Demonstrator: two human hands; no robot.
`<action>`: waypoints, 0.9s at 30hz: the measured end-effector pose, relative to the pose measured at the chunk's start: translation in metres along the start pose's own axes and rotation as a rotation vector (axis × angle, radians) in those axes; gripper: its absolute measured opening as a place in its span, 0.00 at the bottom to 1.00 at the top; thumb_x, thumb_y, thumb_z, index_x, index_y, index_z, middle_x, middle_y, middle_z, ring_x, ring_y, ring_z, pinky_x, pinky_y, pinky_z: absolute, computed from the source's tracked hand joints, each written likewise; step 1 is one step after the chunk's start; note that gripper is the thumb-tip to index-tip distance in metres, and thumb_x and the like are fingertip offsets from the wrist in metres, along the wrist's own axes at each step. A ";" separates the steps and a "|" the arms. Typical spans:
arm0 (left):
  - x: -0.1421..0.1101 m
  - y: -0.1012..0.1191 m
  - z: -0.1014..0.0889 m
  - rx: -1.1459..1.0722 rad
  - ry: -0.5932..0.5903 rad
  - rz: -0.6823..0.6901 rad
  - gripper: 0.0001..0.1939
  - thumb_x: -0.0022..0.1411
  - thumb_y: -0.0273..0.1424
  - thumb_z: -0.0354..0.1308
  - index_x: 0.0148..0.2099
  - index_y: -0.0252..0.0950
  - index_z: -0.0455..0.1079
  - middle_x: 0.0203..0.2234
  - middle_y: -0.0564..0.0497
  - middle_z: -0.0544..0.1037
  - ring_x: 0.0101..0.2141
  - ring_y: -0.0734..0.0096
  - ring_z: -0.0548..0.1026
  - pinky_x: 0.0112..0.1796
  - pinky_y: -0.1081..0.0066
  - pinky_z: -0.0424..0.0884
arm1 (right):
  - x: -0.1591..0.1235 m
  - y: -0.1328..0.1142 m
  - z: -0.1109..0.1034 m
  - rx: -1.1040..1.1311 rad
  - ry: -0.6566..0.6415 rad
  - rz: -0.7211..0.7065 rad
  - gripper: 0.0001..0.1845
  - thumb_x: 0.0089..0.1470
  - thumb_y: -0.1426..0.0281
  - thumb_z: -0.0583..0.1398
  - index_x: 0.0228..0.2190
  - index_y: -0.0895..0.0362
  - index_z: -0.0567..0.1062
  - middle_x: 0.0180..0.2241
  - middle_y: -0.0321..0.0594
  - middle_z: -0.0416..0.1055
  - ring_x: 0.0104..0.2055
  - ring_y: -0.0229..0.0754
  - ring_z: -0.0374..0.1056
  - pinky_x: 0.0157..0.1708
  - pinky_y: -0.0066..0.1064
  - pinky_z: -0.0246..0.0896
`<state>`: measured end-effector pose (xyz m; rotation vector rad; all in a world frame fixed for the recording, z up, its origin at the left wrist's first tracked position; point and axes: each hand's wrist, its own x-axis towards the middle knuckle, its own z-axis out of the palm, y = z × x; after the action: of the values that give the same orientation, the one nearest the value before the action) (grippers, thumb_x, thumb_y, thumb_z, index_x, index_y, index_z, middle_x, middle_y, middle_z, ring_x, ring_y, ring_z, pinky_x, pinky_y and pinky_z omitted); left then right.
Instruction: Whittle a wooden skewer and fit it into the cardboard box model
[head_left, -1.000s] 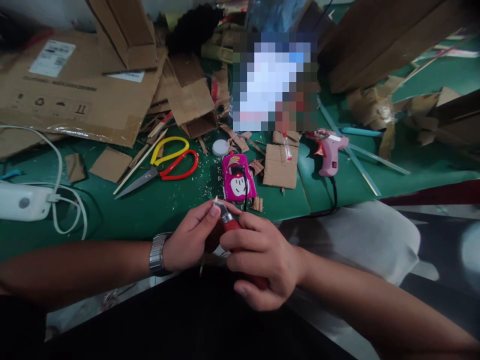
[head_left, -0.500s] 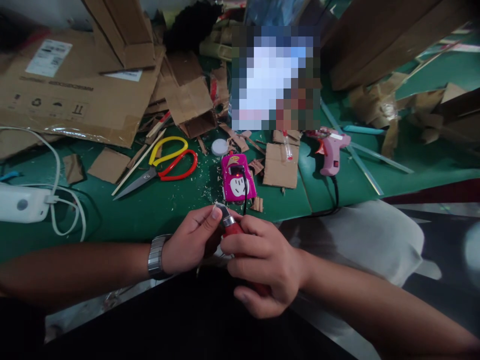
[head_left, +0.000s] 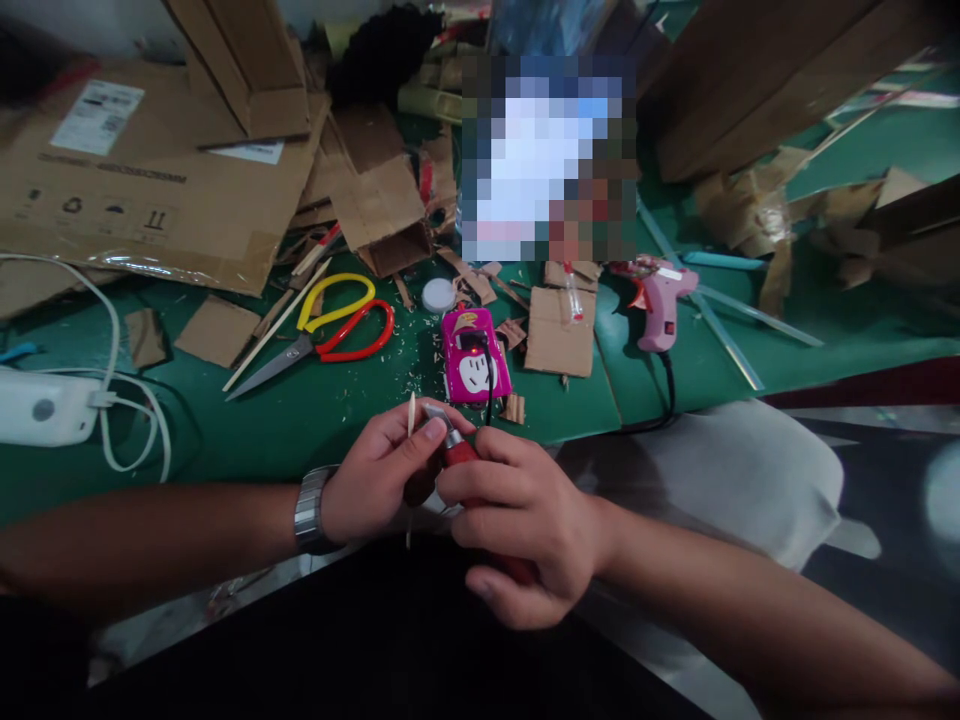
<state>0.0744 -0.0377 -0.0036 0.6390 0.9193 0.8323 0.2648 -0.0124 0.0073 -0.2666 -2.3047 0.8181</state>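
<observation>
My right hand [head_left: 536, 525] is wrapped around the red handle of a craft knife [head_left: 459, 449], its short metal blade pointing up and left. Closed as well, my left hand [head_left: 367, 490] pinches a thin pale wooden stick [head_left: 412, 415] that stands almost upright. The left thumb rests against the knife's blade. Both hands meet just in front of the table edge, close to a pink power socket [head_left: 478, 355] with a black cable plugged in. Part of the stick is hidden behind the left fingers.
Scissors [head_left: 322, 330] with yellow and red handles lie left on the green table [head_left: 247, 430] among wood shavings. A pink glue gun [head_left: 664, 308] and clear glue sticks [head_left: 724, 340] lie right. Cardboard scraps [head_left: 561, 332] and a large carton [head_left: 150, 200] surround them. A white charger [head_left: 45, 405] sits far left.
The wooden stick now shows upright above and below my left fingers, where before it was mostly hidden. My right hand and the knife have shifted very slightly left.
</observation>
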 end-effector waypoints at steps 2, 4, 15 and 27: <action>0.000 0.000 0.000 -0.030 0.015 -0.050 0.15 0.69 0.43 0.59 0.45 0.36 0.76 0.15 0.61 0.60 0.16 0.81 0.55 0.19 0.79 0.54 | 0.000 0.000 0.000 0.003 -0.001 -0.001 0.15 0.61 0.63 0.52 0.28 0.56 0.73 0.35 0.43 0.73 0.32 0.42 0.60 0.34 0.38 0.56; 0.001 0.000 0.000 -0.042 0.041 -0.086 0.15 0.68 0.44 0.59 0.44 0.36 0.76 0.13 0.62 0.57 0.15 0.81 0.53 0.18 0.78 0.53 | 0.000 0.000 0.000 0.007 -0.005 -0.002 0.15 0.61 0.63 0.52 0.28 0.56 0.73 0.35 0.43 0.72 0.32 0.43 0.60 0.35 0.39 0.57; 0.005 0.002 0.003 -0.097 0.111 -0.117 0.16 0.66 0.43 0.60 0.39 0.34 0.77 0.12 0.62 0.54 0.14 0.82 0.49 0.17 0.79 0.50 | -0.001 -0.003 -0.003 -0.023 -0.062 0.022 0.15 0.61 0.62 0.53 0.28 0.56 0.73 0.36 0.42 0.73 0.31 0.42 0.58 0.32 0.38 0.54; 0.010 0.005 0.006 -0.204 0.102 -0.140 0.18 0.59 0.43 0.69 0.42 0.36 0.74 0.15 0.63 0.57 0.16 0.84 0.52 0.19 0.80 0.53 | 0.000 -0.004 -0.009 -0.053 -0.020 -0.007 0.13 0.61 0.65 0.52 0.29 0.57 0.72 0.35 0.43 0.73 0.33 0.42 0.65 0.33 0.39 0.54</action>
<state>0.0816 -0.0272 -0.0013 0.3538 0.9457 0.8258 0.2708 -0.0107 0.0150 -0.2743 -2.3475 0.7599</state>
